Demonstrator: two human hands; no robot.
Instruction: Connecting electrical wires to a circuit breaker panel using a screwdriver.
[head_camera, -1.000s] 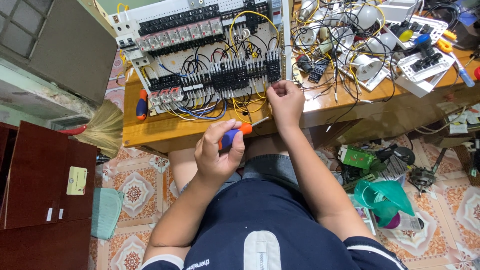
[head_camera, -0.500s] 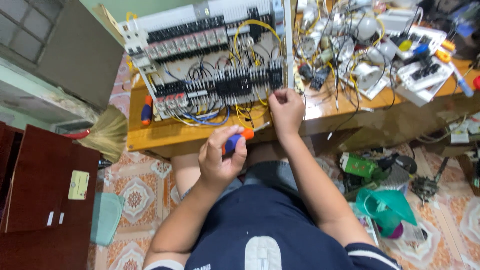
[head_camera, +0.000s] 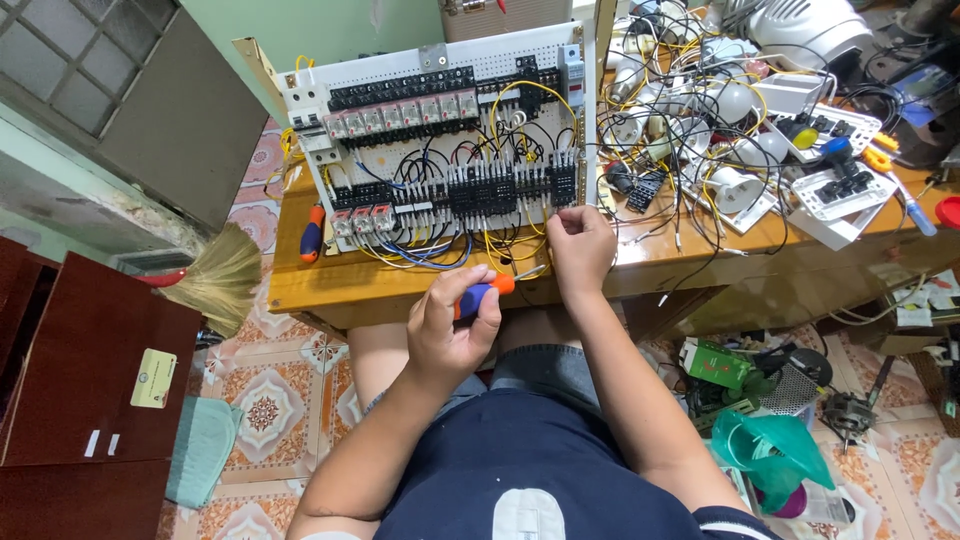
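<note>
Two bare hands work at the front edge of a white perforated control panel (head_camera: 440, 150) that stands tilted on a varnished wooden table (head_camera: 330, 285). Black terminal blocks, relay bases and looped yellow, black and blue wires cover the face of the panel.

Well left of the panel, a dark red-brown cabinet (head_camera: 80, 390) stands on the patterned floor tiles, and a straw broom (head_camera: 215, 275) leans between it and the table. Just beside the lower left corner of the panel, a spare screwdriver (head_camera: 312, 232) with a blue and orange grip lies on the table top.

Below the panel, in front of the table edge, the left hand (head_camera: 450, 330) is curled closed around a screwdriver (head_camera: 483, 293) with a blue and orange handle. The shaft points up and right toward the lower row of terminals; whether the tip touches them cannot be told.

At the lower right corner of the panel, the right hand (head_camera: 580, 250) is bunched, its fingertips pinched narrow at the wires there. Which wire they grip cannot be told.

Right of the panel, the table carries a tangle of wires, round white lamp bulbs (head_camera: 735, 100) and white plastic switch plates (head_camera: 840, 190).
</note>
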